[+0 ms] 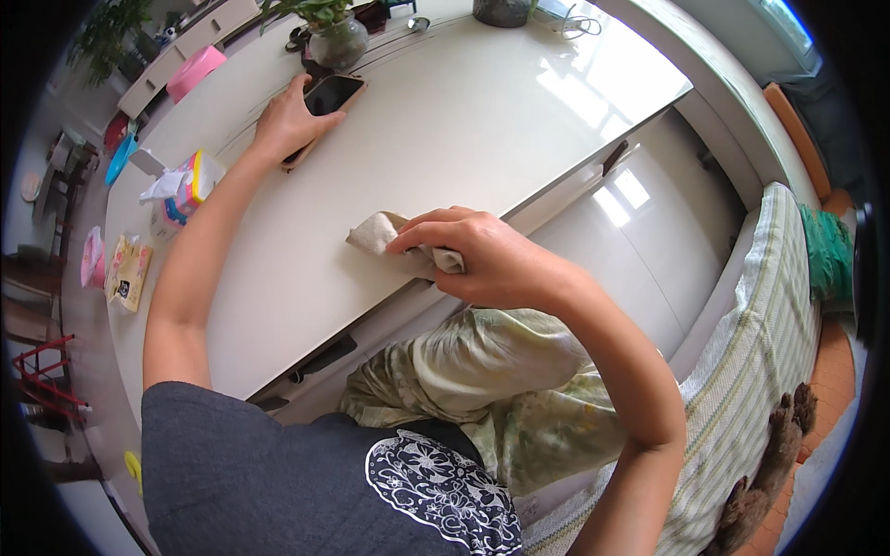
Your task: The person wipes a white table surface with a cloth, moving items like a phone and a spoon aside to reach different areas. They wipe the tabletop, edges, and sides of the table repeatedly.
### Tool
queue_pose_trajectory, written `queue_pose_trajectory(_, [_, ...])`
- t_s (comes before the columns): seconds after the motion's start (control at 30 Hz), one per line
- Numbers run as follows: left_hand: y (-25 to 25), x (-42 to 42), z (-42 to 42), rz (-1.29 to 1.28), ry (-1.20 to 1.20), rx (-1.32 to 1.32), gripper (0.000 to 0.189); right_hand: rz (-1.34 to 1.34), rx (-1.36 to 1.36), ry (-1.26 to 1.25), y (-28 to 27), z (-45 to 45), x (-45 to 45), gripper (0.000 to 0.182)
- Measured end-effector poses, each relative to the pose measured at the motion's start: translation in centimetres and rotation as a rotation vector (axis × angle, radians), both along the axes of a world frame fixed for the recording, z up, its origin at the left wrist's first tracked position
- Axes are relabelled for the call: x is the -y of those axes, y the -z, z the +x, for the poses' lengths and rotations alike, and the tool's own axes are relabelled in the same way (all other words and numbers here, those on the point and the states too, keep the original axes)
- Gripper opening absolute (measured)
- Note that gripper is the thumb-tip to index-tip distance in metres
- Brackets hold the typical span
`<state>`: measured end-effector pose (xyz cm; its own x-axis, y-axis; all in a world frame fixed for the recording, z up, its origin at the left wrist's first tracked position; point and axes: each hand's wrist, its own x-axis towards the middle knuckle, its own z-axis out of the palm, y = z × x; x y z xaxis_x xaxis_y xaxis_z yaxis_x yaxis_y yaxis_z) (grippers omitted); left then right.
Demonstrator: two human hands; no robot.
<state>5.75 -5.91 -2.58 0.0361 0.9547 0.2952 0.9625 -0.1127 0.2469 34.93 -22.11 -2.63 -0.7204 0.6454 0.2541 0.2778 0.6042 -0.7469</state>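
A smartphone in a pinkish case (335, 95) is gripped along its sides by my left hand (288, 124), with its dark screen facing up, low over or on the white glossy table (445, 139). My right hand (473, 254) holds a crumpled beige cloth (379, 233) at the table's near edge; part of the cloth lies on the tabletop and a rolled end shows under my fingers. Whether the phone touches the table I cannot tell.
Beyond the phone stand a glass vase with a plant (338, 43) and a dark pot (502, 10). A tissue pack (182, 191) and a yellow packet (128, 273) are at the left. A striped-covered sofa (751, 333) lies at the right, beside open floor tiles (643, 229).
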Motion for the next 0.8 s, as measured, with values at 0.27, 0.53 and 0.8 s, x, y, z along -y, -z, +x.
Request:
queue_pose_trajectory(0.27, [-1.3, 0.1, 7.1, -0.085, 0.078, -0.032, 0.089, -0.005, -0.023, -0.017, -0.4, 1.8, -0.8, 0.044])
queue_pose_trajectory(0.53, [-0.8, -3.8, 12.4, -0.044, 0.111, -0.059, 0.093, 0.132, 0.054, 0.234, -0.5, 7.5, -3.3, 0.050])
queue_pose_trajectory(0.8, [-1.2, -8.6, 17.2, -0.017, 0.085, -0.181, 0.093, 0.284, 0.059, 0.458, 1.8, 13.7, -4.9, 0.045])
